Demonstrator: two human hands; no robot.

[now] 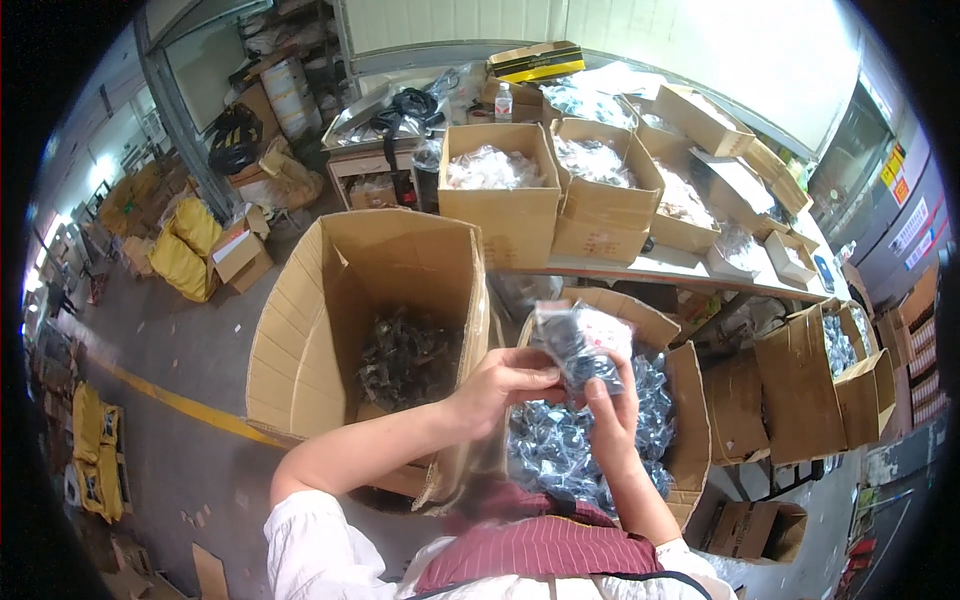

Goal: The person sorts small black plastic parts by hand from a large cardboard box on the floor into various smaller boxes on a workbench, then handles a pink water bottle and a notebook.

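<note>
A clear plastic bag (575, 350) with dark contents, perhaps a coiled cable, is held up before me, blurred by motion. A whitish part with red marks shows at its upper right. My left hand (500, 388) pinches the bag's left edge between thumb and fingers. My right hand (613, 408) grips its lower right side, thumb on the front. Below both hands stands an open carton (690, 430) full of similar clear bags with dark contents (545, 455). To the left is a taller open carton (290, 350), with dark bagged pieces (410, 360) low inside.
A table behind bears cartons of white bagged pieces (495, 190), trays and a bottle (503, 103). More open cartons (800, 385) stand at the right. Yellow sacks (185, 250) and a small carton (240, 255) lie on the floor at the left, beyond a yellow floor line (180, 402).
</note>
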